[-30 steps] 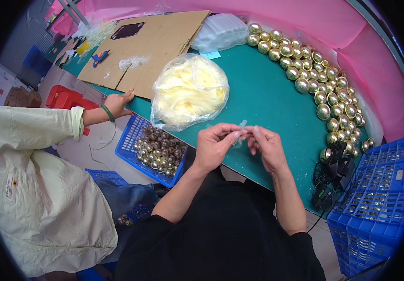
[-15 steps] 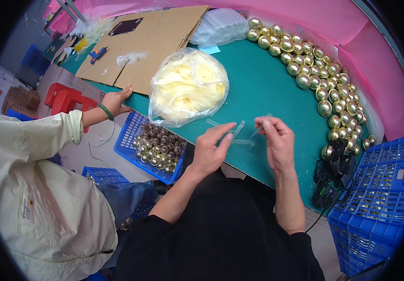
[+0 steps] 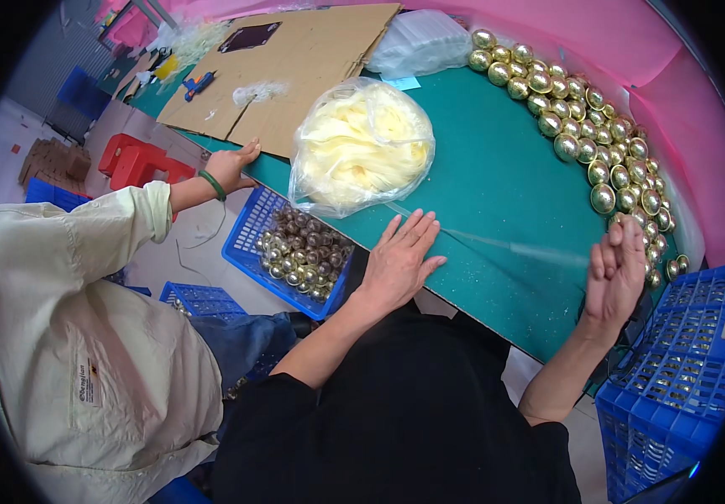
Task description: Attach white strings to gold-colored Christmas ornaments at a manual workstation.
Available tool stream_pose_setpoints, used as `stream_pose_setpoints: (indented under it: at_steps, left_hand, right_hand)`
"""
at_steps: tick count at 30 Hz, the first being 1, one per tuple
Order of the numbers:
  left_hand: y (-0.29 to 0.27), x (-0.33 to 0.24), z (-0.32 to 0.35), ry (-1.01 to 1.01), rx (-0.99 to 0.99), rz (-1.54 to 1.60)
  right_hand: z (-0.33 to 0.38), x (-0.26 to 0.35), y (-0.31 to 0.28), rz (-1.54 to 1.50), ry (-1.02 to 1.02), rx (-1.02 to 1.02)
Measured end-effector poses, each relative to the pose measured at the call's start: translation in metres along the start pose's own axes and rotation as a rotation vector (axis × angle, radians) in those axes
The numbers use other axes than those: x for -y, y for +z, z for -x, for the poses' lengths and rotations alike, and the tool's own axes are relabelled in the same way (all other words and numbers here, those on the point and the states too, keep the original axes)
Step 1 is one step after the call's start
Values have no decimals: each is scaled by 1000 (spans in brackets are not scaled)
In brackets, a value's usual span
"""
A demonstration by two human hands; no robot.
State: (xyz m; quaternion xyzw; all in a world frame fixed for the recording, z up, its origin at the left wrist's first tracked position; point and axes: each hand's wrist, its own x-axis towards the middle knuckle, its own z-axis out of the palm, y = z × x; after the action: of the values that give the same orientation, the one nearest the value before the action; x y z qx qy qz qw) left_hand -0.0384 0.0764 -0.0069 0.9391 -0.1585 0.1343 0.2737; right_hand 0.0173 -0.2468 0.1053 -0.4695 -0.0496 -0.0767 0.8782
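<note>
My left hand [image 3: 400,262] lies flat at the near edge of the green table [image 3: 497,193], fingers stretched out and thumb apart, beside a clear bag of pale yellow soft material [image 3: 362,151]. My right hand [image 3: 614,273] is raised farther right, its fingers curled in, close to the gold balls [image 3: 602,197]. A thin clear plastic strip [image 3: 514,246], blurred by motion, runs over the table from beside my left fingertips to my right hand. Its end at the right fingers is hard to make out.
At left a co-worker's hand [image 3: 232,168] rests on the table edge by the cardboard [image 3: 295,76]. Below it stands a blue basket of balls [image 3: 249,227]. Blue crates [image 3: 673,370] stand at right. A glue gun [image 3: 199,86] and clear plastic packs [image 3: 421,42] lie farther back.
My right hand has swung right, away from the left, and the clear strip now stretches across the table. My left hand has opened flat on the table. The view has shifted slightly.
</note>
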Motion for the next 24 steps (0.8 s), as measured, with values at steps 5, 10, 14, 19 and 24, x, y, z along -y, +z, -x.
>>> stream_pose_setpoints:
  at_steps: [5,10,14,19,24]
  left_hand:
    - [5,1,1,6,-16,-3]
    - [9,3,-10,26,-239,68]
    - [41,16,-36,96,-299,88]
    - [25,24,-38,82,-301,-4]
    - [-41,35,-56,47,-456,-126]
  right_hand:
    - [5,31,-8,73,-152,-164]
    - [8,-5,-16,141,45,26]
    - [10,-34,-27,176,165,69]
    - [16,-53,14,300,216,68]
    - [25,-69,40,221,286,110]
